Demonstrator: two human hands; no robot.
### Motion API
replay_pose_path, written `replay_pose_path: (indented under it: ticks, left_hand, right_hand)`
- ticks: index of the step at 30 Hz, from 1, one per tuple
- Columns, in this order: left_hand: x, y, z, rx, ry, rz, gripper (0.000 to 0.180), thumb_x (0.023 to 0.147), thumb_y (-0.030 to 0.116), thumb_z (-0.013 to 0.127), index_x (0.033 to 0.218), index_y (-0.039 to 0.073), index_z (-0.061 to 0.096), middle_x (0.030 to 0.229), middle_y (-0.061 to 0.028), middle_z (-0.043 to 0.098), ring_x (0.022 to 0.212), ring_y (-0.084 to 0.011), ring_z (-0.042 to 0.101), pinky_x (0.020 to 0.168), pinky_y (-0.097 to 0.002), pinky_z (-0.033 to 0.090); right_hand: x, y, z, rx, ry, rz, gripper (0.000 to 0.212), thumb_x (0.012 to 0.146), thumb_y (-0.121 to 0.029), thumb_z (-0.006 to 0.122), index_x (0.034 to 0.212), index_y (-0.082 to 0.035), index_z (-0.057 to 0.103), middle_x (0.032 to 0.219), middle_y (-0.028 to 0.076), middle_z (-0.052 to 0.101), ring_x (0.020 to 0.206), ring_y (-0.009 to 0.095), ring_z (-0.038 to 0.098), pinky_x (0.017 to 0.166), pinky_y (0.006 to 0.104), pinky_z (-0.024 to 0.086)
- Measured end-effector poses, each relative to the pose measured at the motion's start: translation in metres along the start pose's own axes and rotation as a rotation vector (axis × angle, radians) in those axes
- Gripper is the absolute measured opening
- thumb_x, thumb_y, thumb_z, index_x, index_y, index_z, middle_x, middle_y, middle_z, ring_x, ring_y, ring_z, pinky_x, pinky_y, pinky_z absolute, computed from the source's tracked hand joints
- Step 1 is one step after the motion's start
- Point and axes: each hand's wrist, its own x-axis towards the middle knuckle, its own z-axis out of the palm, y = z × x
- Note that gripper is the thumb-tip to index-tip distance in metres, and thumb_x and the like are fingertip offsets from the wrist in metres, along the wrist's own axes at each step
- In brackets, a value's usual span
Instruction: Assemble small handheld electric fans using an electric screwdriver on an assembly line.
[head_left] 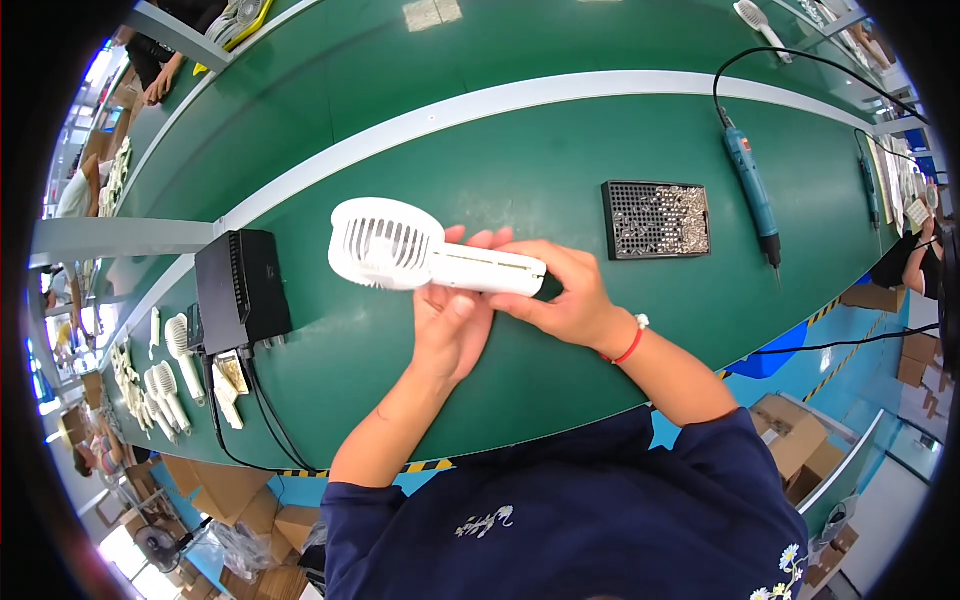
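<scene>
A white hairbrush (425, 258), with slotted vents across its rounded head and a long seam down its handle, is held level above the green bench. My left hand (450, 335) supports the handle from below near the head, its fingertips showing on the far side. The far end of the handle is gripped between the thumb and fingers of my right hand (570, 295), which wears a red cord at the wrist. The brush's head points left and touches neither hand. Its underside is hidden.
Right of my hands lies a black tray (611, 225) of small screws, and beyond it a teal electric screwdriver (750, 185) on a black cable. At left stand a black box (240, 285) with cables and several white brushes (182, 350). A white rail (430, 118) crosses behind.
</scene>
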Motion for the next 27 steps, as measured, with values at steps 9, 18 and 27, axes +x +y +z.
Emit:
replay_pose_path:
  ticks: [9, 18, 27]
  left_hand:
    - [-0.005, 0.007, -0.005, 0.066, -0.041, -0.045, 0.051, 0.083, 0.013, 0.073, 0.129, 0.006, 0.051, 0.125, -0.0149, 0.06, 0.132, -0.0361, 0.043, 0.109, -0.0508, 0.039]
    - [-0.003, 0.011, -0.015, 0.238, -0.134, 0.022, 0.048, 0.082, 0.016, 0.074, 0.124, 0.003, 0.055, 0.117, -0.0158, 0.065, 0.124, -0.0345, 0.052, 0.106, -0.0499, 0.042]
    - [-0.001, 0.019, -0.009, 0.325, -0.162, 0.027, 0.045, 0.082, 0.025, 0.075, 0.119, 0.006, 0.056, 0.108, -0.0112, 0.067, 0.112, -0.0291, 0.058, 0.111, -0.0559, 0.033]
  right_hand:
    - [-0.007, -0.007, 0.007, 0.064, -0.077, 0.081, 0.04, 0.077, -0.02, 0.081, 0.106, 0.002, 0.063, 0.092, 0.012, 0.07, 0.082, 0.021, 0.07, 0.07, 0.0292, 0.054]
    - [-0.005, -0.012, 0.005, -0.002, -0.115, -0.007, 0.039, 0.074, -0.015, 0.081, 0.105, 0.002, 0.063, 0.088, 0.012, 0.069, 0.074, 0.025, 0.069, 0.063, 0.0301, 0.054]
    - [-0.01, -0.013, 0.018, -0.034, 0.0, -0.073, 0.035, 0.077, -0.016, 0.079, 0.102, 0.003, 0.063, 0.085, 0.014, 0.068, 0.068, 0.025, 0.068, 0.058, 0.0303, 0.053]
